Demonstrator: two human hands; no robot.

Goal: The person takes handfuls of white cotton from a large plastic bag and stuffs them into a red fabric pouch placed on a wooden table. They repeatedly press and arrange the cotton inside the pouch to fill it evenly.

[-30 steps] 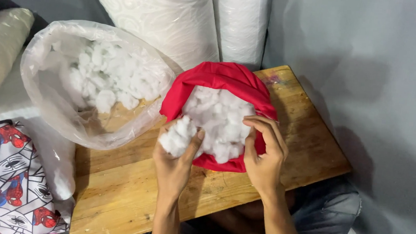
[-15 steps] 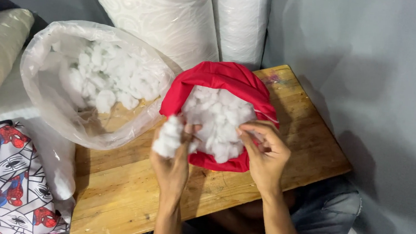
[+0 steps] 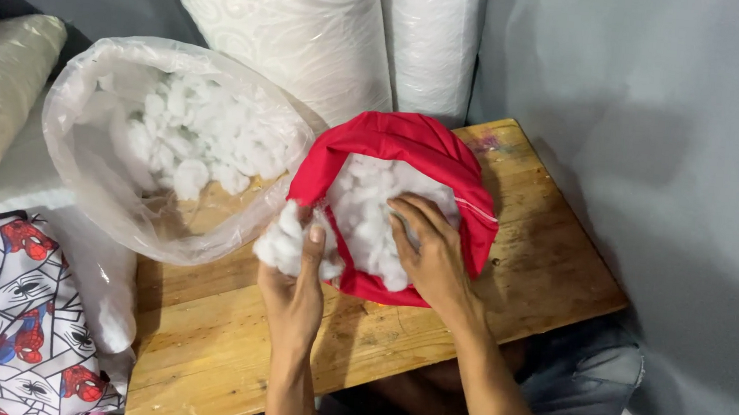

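Stuffing goes in at frame centre.
Left hand (image 3: 292, 294) clutches a white fibre clump (image 3: 283, 246) beside the red fabric cover (image 3: 409, 145) on the wooden counter (image 3: 227, 346); right hand (image 3: 432, 252) presses flat, fingers spread—best packed evenly.

From my feed: two bare forearms, no sleeves in view, nothing on either wrist. Left hand (image 3: 292, 294) and right hand (image 3: 431, 256) are both ungloved; I see no rings, watch or bands on them. Nails short, one thumbnail on the left clearly visible. Below the arms I can make out legs in faded blue-grey denim jeans (image 3: 584, 382), worn-looking, with a visible seam and pale patches near the knee. Torso and upper arms are out of shot, so I can't tell what's worn up top.
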